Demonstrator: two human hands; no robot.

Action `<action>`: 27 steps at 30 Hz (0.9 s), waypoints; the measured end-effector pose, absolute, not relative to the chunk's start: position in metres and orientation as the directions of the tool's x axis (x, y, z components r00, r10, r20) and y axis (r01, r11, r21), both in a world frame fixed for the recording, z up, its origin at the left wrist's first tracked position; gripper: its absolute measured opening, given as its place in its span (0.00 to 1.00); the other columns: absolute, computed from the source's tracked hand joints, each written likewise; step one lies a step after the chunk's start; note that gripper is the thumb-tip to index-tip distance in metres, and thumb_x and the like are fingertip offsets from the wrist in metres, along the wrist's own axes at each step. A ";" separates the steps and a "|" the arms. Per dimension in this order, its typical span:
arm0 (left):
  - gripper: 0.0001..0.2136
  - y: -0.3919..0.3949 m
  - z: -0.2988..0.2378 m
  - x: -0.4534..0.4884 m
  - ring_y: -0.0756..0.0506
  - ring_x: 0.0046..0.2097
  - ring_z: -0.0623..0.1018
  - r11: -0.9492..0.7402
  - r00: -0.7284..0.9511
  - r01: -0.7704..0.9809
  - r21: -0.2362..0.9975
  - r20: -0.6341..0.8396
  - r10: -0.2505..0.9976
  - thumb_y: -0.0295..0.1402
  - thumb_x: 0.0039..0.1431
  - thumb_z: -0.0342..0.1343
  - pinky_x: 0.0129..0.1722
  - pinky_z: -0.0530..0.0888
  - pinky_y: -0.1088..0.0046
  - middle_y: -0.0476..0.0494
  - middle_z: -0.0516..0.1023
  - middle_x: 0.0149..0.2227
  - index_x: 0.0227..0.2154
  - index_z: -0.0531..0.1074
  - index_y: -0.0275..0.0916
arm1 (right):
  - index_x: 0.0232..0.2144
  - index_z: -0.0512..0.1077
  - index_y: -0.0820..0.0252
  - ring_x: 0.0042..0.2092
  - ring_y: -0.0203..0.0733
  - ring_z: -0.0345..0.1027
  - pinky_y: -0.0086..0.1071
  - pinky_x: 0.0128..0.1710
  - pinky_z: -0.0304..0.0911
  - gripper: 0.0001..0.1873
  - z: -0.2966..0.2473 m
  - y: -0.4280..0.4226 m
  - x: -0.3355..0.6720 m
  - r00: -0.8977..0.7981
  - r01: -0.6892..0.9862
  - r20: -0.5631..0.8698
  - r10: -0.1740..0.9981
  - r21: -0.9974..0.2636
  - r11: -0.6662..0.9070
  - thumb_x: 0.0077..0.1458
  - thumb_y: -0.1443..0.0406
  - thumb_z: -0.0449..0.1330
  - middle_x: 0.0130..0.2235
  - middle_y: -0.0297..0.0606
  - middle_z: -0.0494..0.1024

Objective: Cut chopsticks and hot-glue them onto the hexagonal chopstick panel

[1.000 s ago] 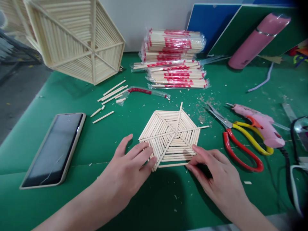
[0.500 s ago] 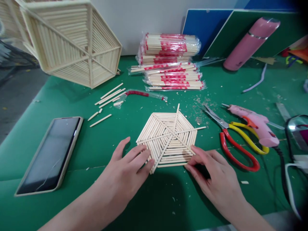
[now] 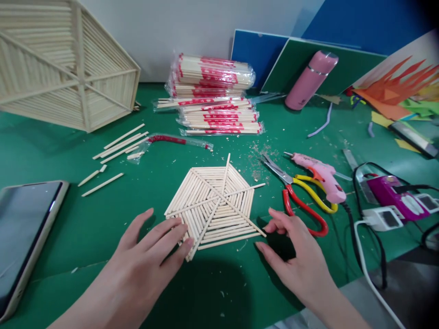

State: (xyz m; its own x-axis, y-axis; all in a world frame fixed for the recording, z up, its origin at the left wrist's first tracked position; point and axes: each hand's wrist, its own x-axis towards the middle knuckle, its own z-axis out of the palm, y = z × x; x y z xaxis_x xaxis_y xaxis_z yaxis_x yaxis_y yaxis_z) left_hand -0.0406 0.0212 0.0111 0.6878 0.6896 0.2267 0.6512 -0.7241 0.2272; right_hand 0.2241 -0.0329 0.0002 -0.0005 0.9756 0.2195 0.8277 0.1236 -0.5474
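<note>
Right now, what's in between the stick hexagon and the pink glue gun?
In the head view, the scissors lie between the stick hexagon and the pink glue gun, with pale crumbs scattered near the blades.

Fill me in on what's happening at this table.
The left hand lies over the near-left edge of a hexagon of sticks, which is flat on the table. The right hand is just off its near-right corner, thumb and fingers apart, with nothing seen between them. The scissors and glue gun lie to the right, unheld.
</note>
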 end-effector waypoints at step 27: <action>0.12 0.023 0.005 -0.046 0.43 0.49 0.68 -0.774 0.744 0.607 0.183 0.212 0.633 0.31 0.51 0.47 0.57 0.46 0.56 0.46 0.74 0.42 0.38 0.71 0.45 | 0.28 0.67 0.57 0.32 0.38 0.60 0.33 0.29 0.59 0.06 0.017 -0.028 0.219 -0.281 0.818 0.007 0.960 -0.522 0.243 0.54 0.67 0.51 0.31 0.36 0.66</action>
State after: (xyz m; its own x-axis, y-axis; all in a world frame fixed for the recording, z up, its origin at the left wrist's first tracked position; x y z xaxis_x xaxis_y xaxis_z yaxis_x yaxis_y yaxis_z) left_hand -0.0464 0.0230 0.0055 0.7441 0.6335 0.2122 0.6065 -0.7737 0.1829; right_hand 0.2190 -0.0284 0.0170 -0.2811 0.9597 0.0066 0.8178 0.2431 -0.5217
